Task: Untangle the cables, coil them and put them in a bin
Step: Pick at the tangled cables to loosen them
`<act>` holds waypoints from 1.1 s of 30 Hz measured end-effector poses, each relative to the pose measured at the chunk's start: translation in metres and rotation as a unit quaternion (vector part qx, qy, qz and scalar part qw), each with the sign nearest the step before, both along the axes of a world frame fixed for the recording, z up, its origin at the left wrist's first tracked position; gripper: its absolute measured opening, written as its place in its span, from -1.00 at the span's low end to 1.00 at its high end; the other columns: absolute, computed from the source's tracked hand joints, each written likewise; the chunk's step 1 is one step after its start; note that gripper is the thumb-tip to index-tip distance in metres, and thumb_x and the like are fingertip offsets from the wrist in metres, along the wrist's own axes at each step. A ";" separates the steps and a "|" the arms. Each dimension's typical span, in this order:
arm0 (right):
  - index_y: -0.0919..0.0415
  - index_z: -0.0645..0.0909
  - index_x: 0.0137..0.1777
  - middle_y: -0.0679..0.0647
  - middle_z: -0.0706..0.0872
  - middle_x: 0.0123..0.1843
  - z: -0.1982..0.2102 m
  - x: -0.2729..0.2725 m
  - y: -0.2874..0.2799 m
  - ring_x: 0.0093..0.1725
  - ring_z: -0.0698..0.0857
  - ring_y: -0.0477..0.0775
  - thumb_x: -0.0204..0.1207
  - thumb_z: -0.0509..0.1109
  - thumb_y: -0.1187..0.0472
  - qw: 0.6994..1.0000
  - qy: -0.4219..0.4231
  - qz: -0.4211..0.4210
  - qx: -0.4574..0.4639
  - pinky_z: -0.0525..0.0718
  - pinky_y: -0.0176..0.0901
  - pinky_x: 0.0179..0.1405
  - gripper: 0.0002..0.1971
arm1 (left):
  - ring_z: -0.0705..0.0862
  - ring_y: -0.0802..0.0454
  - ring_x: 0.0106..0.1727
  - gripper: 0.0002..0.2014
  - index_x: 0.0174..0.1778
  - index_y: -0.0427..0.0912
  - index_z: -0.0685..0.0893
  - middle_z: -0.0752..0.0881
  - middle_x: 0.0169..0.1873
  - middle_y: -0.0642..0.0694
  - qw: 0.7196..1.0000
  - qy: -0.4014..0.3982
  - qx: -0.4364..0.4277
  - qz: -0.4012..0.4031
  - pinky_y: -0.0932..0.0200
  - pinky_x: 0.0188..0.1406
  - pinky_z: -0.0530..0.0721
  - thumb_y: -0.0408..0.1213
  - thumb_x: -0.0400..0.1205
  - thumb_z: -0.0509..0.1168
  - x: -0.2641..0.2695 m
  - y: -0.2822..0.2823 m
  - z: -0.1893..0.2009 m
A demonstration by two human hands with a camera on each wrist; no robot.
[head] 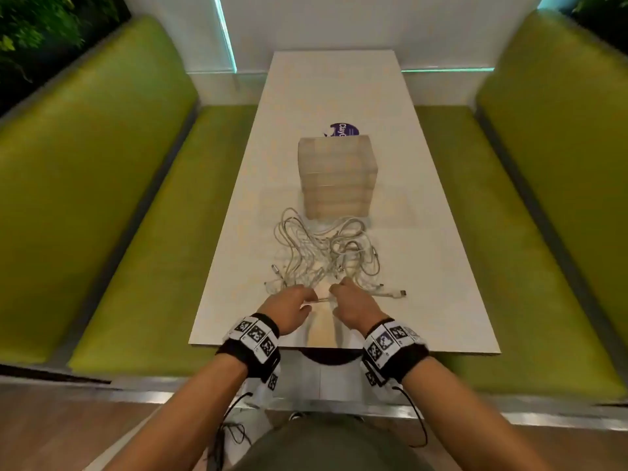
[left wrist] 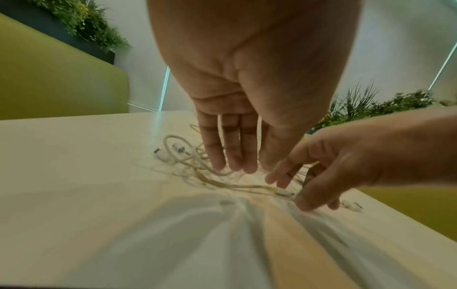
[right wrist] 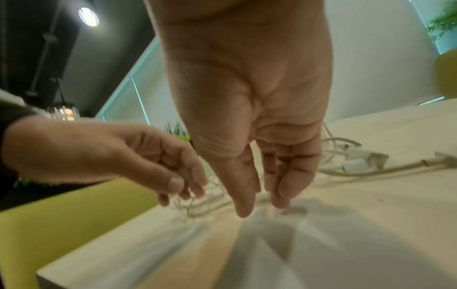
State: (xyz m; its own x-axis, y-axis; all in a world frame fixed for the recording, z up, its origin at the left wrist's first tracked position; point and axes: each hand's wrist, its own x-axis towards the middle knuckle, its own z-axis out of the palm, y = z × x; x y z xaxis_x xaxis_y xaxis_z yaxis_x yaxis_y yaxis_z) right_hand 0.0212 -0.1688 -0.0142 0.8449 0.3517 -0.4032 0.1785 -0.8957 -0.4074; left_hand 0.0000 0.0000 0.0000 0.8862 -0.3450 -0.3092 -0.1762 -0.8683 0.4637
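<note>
A tangle of white cables lies on the white table, just in front of a pale translucent bin. Both hands hover at the near side of the tangle. My left hand has straight fingers pointing down onto the strands. My right hand spreads thumb and fingers over one cable end that lies on the table between the hands. Nothing shows between its thumb and fingers in the right wrist view. A USB plug lies to the right.
Green upholstered benches flank the narrow table. A purple round label lies behind the bin. The table's near edge runs just under my wrists. More plugs lie right of my right hand.
</note>
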 end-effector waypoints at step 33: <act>0.01 0.52 0.26 -0.21 0.67 -0.10 0.033 -0.004 0.064 -0.25 0.67 -0.07 0.50 0.43 0.28 0.915 0.168 0.018 0.366 0.59 -0.29 -0.32 -0.64 | 0.72 -0.08 -0.10 -0.59 -0.02 -0.26 0.68 0.71 -0.17 -0.24 0.766 0.001 -0.544 0.341 0.20 -0.19 0.72 -0.08 0.75 0.00 -0.019 0.022 0.050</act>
